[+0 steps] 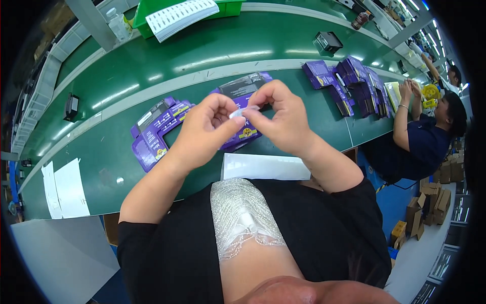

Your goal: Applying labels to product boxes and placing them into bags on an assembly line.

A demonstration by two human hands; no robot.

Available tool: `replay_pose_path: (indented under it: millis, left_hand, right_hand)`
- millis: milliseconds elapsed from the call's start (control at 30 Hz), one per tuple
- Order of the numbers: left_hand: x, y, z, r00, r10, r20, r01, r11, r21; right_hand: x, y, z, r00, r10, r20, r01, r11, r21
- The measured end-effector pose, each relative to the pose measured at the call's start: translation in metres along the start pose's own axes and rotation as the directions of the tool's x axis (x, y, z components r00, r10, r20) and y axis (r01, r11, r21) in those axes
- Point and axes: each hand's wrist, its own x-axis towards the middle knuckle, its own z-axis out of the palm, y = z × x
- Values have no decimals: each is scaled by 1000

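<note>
My left hand (206, 127) and my right hand (283, 120) meet above the green workbench. Thumb and forefinger of each hand are pinched on a small whitish piece (236, 114), thin like a sticker; its exact kind is too small to make out. Right beneath them lies a purple flat carton (247, 133), partly covered by my hands. Another purple flat carton (148, 147), unfolded with a notched outline, rests by my left forearm. A white glossy sheet (266, 167) lies at the bench's near edge, below my wrists.
Stacked purple cartons (354, 76) lie at the right. A green bin (233, 8) with printed sheets (182, 17) stands at the back, beside a clear bottle (119, 25). White sheets (70, 188) lie at left. Small black objects (329, 42) dot the belt. A co-worker (420, 137) sits at right.
</note>
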Motion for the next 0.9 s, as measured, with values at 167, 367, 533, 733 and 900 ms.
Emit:
replay_pose_path:
  millis: [167, 367, 533, 733, 900]
  left_hand:
    - [30, -4, -6, 996, -78, 49, 70, 986, 150]
    - [66, -40, -20, 956, 239, -173, -141, 884, 446]
    - [86, -72, -23, 909, 415, -31, -258, 621, 740]
    - [95, -96, -33, 889, 457, 38, -296, 509, 808]
    - [98, -104, -35, 878, 477, 37, -297, 482, 824]
  right_hand:
    - [32, 23, 5, 962, -266, -59, 248, 943, -221]
    - [82, 48, -5, 990, -59, -125, 39, 987, -156]
    - [116, 92, 4, 978, 204, -52, -210, 966, -153]
    - [125, 115, 20, 964, 262, -38, -264, 940, -218]
    - [128, 125, 27, 967, 250, -44, -253, 940, -228]
